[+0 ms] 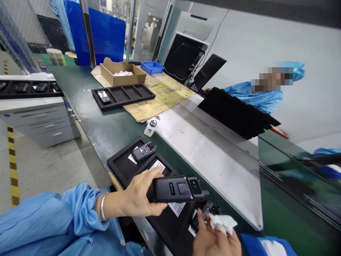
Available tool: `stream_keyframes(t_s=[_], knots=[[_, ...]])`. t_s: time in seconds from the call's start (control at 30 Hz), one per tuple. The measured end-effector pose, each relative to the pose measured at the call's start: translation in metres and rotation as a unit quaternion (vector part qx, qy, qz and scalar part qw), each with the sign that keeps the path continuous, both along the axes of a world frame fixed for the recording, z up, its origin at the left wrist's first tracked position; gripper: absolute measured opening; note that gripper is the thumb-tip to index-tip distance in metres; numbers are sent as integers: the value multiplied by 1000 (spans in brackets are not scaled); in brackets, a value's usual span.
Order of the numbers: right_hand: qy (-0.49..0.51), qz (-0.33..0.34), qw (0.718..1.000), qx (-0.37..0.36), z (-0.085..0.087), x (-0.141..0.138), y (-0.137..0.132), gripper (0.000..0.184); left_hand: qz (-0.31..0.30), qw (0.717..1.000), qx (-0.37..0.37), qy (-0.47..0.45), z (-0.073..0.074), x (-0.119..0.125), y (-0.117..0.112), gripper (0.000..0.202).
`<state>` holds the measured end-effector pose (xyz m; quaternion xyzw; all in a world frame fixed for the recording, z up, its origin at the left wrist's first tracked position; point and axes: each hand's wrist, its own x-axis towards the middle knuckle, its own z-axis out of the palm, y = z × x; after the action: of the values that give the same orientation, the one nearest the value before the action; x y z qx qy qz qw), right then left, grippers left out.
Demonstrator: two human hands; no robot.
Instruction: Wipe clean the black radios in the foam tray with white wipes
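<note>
My left hand (pixel 144 195) is closed around the lower end of a black two-way radio (pixel 177 189), whose back with a "Riton" label faces up. The radio is held above a black foam tray (pixel 160 222) with compartments and white paper labels (pixel 177 208). Another two-way radio (pixel 144 152) lies in the tray's far compartment. My right hand (pixel 217 240), palm up, grips a crumpled white wipe (pixel 223 221). Just beyond its fingers, a further radio (pixel 210 208) sits in the near compartment, partly hidden by the hand.
A small pump bottle (pixel 151 128) stands beyond the tray. Farther off are a second foam tray (pixel 124 96) with one device, a cardboard box (pixel 122 73) and a blue bin (pixel 151 67). Across the white bench section (pixel 207 153), a co-worker in blue (pixel 255 97) holds a black foam sheet (pixel 237 113).
</note>
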<state>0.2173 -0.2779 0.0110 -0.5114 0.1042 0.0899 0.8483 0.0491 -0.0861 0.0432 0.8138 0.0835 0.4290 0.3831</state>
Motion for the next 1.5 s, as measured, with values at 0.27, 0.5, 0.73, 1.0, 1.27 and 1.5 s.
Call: stream_keyframes(t_s=[0.27, 0.5, 0.73, 1.0, 1.27, 1.5], knots=[[-7, 78, 996, 36, 64, -18, 81, 28, -13, 999, 34, -34, 14, -16, -5, 92], [49, 129, 988, 64, 66, -24, 86, 26, -12, 997, 63, -38, 13, -20, -4, 89], [75, 156, 983, 63, 79, -32, 89, 21, -28, 998, 58, -5, 15, -24, -6, 91], [130, 146, 979, 59, 83, -31, 92, 24, -61, 997, -4, 37, 9, -29, -11, 98], [102, 160, 981, 48, 50, -16, 84, 21, -175, 906, -365, 118, 5, -31, -20, 100], [160, 238, 955, 73, 35, -12, 77, 25, -213, 678, -672, 208, -6, -12, -7, 77]])
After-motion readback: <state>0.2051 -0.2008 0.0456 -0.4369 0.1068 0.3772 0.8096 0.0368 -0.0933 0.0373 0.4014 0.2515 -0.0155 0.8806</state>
